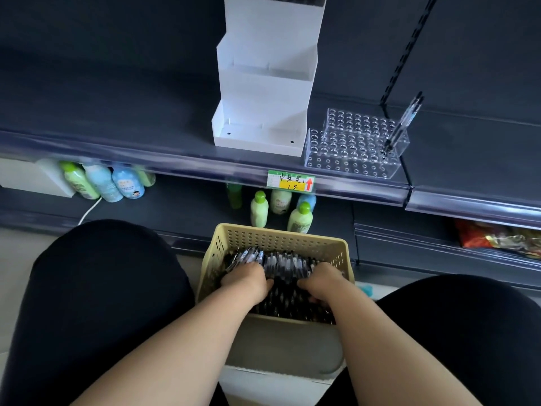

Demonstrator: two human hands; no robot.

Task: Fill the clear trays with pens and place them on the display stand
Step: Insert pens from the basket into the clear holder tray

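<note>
Left hand (247,279): palm down, knuckles up, fingers bent and held close together. The fingertips are sunk into the pens (288,263) on the left side of the pile. Whether any pen is clasped underneath cannot be determined.

Right hand (321,281): mirrored pose, palm down, fingers curled and close together, tips buried in the pile on the right side. Its grasp likewise cannot be determined.

Both forearms are bare and run forward between the knees, converging on the basket (281,232).

The basket is pale yellow plastic, rectangular, with perforated walls and a rounded rim. The pens in it are slim, with dark barrels and clear sections, and lie roughly side by side.

The clear tray (345,148) is transparent plastic, stepped, with rows of round holes. It stands on the dark shelf (117,112), just beside the right of the white stepped display stand (263,83). A single pen (405,121) stands tilted in a hole at the right end of the tray.

A green and yellow price label (291,180) sits on the shelf edge. Green-capped bottles (259,210) stand on the level below.
</note>
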